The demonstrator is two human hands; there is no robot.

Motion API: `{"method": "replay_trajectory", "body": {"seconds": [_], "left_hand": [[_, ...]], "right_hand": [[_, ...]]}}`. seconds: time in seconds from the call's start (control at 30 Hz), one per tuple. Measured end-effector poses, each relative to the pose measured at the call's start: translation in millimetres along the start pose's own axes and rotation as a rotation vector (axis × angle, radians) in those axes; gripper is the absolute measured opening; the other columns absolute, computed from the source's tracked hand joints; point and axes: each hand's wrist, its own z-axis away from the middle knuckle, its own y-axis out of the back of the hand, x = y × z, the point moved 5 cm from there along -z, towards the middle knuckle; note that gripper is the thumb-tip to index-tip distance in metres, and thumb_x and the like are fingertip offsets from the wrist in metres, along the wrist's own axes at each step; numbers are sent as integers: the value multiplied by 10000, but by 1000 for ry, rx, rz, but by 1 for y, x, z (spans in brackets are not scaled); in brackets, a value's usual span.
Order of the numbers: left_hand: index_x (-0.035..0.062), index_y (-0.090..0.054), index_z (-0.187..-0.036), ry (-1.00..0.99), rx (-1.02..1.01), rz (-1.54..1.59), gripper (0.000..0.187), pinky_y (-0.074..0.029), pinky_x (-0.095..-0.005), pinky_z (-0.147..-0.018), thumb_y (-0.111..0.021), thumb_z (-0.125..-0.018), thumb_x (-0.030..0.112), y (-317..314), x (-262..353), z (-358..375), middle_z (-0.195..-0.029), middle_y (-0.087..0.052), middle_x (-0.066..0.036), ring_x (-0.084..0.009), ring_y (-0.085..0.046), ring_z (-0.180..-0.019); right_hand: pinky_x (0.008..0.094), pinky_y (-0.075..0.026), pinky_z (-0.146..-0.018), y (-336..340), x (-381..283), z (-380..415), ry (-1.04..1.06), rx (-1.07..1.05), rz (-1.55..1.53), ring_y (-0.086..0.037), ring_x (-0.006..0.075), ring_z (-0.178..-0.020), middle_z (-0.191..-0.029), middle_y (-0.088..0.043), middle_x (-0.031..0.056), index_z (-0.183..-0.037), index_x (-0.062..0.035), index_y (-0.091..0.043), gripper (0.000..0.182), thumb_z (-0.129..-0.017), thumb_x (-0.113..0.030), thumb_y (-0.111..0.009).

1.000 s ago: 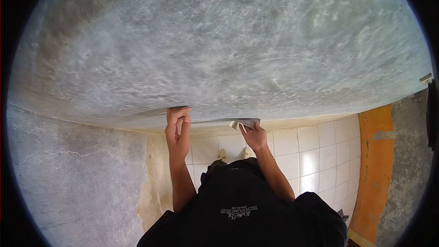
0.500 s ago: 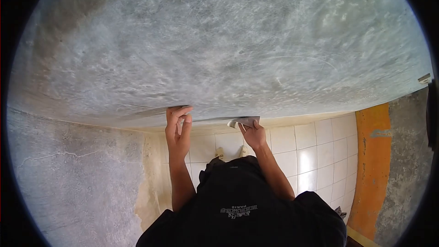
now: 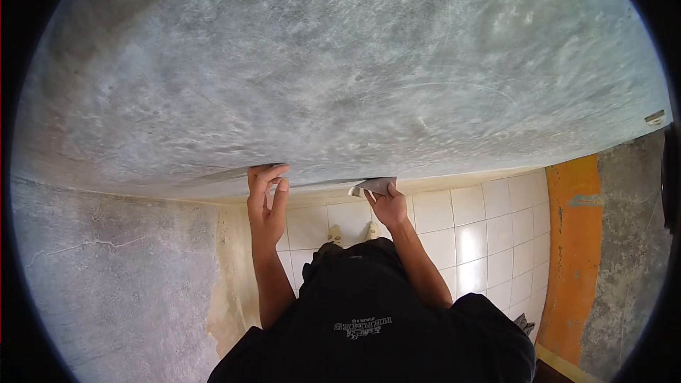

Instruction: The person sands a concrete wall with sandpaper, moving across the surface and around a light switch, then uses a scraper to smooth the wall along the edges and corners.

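A grey, mottled wall (image 3: 340,78) fills the upper part of the view. My left hand (image 3: 267,198) is raised against its lower part, fingers bent and apart from the thumb, with nothing seen between them. To its right, my right hand (image 3: 389,207) grips a thin grey sheet (image 3: 379,186) between thumb and fingers. The sheet lies close to the wall, and its left end curls over to show a pale underside. Part of the sheet is hidden behind my fingers.
White floor tiles (image 3: 434,211) and my feet (image 3: 372,230) show below. On the left is another grey wall (image 3: 113,276) with a crack. An orange band (image 3: 573,262) runs down the right side beside rough grey wall. A small fitting (image 3: 654,118) sits at far right.
Both hands and the sheet appear slightly further left in the view, along with the surroundings. My right hand still grips the sheet.
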Motion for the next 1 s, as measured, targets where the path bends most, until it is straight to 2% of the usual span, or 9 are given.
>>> {"method": "replay_trajectory", "body": {"seconds": [0.07, 0.17, 0.27, 0.37, 0.47, 0.57, 0.73, 0.87, 1.0], "left_hand": [[26, -643, -1121, 2, -1, 11, 208, -399, -286, -893, -589, -925, 67, -3, -2, 0, -1070, -522, -72, -163, -495, -1000], [28, -646, -1115, -1, 0, 8, 198, -397, -282, -889, -581, -932, 64, -2, -1, -2, -1069, -522, -70, -158, -495, -999], [28, -647, -1110, -1, -16, 0, 190, -396, -279, -889, -573, -937, 59, -1, -3, -1, -1072, -518, -67, -153, -494, -1000], [28, -649, -1105, 2, -12, 3, 186, -392, -277, -894, -570, -940, 57, -2, -4, 1, -1070, -517, -63, -151, -495, -998], [27, -650, -1100, 21, -5, 7, 181, -389, -276, -898, -568, -941, 55, -1, 3, 0, -1062, -516, -60, -151, -498, -992], [24, -652, -1096, 19, -10, 8, 178, -389, -276, -903, -565, -943, 52, -3, 3, 0, -1060, -513, -58, -149, -499, -989], [6, -634, -1092, 5, -44, -12, 173, -378, -235, -894, -537, -951, 31, 1, -4, 0, -1100, -494, -54, -128, -498, -999], [23, -652, -1087, 4, -12, 29, 172, -391, -262, -891, -542, -956, 35, -2, -5, 0, -1049, -508, -56, -137, -497, -984], [20, -652, -1087, 8, -27, -2, 170, -391, -259, -884, -539, -959, 35, 3, -3, 0, -1054, -504, -56, -139, -501, -980]], "right_hand": [[486, -262, -1172, 10, -1, -7, 13, 65, -4, -425, 274, -1312, -1329, -514, 112, -1289, -47, -446, 390, -1059, -287, -241], [484, -260, -1173, 4, 1, -5, 4, -13, -9, -431, 272, -1303, -1320, -520, 110, -1284, -44, -446, 389, -1059, -287, -242], [480, -304, -1147, 5, 0, -1, -8, -45, 3, -462, 292, -1273, -1300, -546, 121, -1263, -31, -480, 374, -1050, -238, -252], [476, -299, -1152, 12, -7, -17, 8, 101, -73, -446, 307, -1290, -1332, -519, 150, -1269, -13, -467, 380, -1048, -224, -239], [482, -289, -1160, -1, -6, -13, 51, 49, -123, -424, 334, -1305, -1372, -473, 185, -1293, 9, -438, 396, -1048, -219, -227], [496, -276, -1167, 7, -16, -21, 58, 108, -232, -405, 358, -1315, -1399, -434, 205, -1325, 31, -399, 416, -1049, -218, -213], [516, -275, -1161, -9, -20, -14, 97, 118, -250, -371, 347, -1343, -1421, -406, 185, -1385, -5, -340, 458, -1052, -270, -168], [533, -272, -1157, 8, -24, -33, -9, 183, -309, -371, 351, -1341, -1428, -392, 186, -1389, -15, -334, 460, -1053, -278, -161], [535, -258, -1161, -7, -21, -14, 63, 144, -263, -382, 350, -1328, -1407, -410, 184, -1378, -17, -344, 449, -1050, -273, -177]]}}
